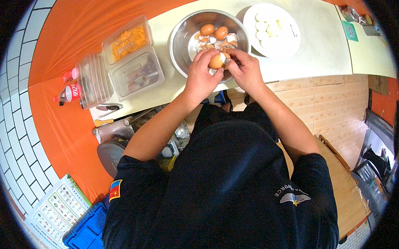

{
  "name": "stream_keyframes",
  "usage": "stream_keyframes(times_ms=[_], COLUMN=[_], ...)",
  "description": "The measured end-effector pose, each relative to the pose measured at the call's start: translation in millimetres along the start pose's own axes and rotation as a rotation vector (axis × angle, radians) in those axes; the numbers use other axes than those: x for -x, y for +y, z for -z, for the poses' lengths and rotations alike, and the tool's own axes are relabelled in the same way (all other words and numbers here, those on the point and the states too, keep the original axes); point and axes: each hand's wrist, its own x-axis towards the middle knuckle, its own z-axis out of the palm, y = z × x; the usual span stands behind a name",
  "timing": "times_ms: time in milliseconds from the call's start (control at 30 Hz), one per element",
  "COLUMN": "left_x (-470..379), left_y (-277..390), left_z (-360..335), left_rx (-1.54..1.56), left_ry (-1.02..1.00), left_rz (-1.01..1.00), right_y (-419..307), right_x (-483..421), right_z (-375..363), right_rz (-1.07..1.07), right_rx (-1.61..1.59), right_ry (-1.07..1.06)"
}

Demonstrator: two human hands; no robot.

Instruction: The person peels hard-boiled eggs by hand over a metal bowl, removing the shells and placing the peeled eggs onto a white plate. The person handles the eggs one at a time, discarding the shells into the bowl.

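My left hand (203,72) holds a brown egg (217,61) over the near rim of a steel bowl (178,49). Part of the egg's shell is off, and white shows at its upper right. The fingers of my right hand (246,68) touch that side of the egg; whether they grip a bit of shell cannot be told. In the bowl lie brown eggs (207,29) in their shells and many broken shell pieces (231,40). To the right of the bowl, a white plate (291,45) bears several peeled white eggs (261,26).
Left of the bowl stand a plastic container of shredded orange food (128,43), a lidded container of dark food (138,74), stacked clear containers (93,79) and plastic bottles (70,93). A knife (109,107) lies at the table's left corner. The table's near edge runs below my forearms.
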Motion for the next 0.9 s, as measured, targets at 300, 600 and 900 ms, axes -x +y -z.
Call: stream_keyframes(times_ms=[300,600,900], left_x=[2,-4,-7], left_y=[-18,-19,-18], left_z=[-8,3,5], left_rx=[0.762,1.348,1.253], left_ry=[-0.028,0.014,-0.072], left_rz=[0.337,0.594,0.568], right_y=[20,30,30], right_x=[0,-14,-20], right_z=[-10,-8,-6], right_rz=[-0.250,-0.357,0.108], right_rx=[-0.433,-0.405,-0.029], right_ry=[0.126,0.049,0.071])
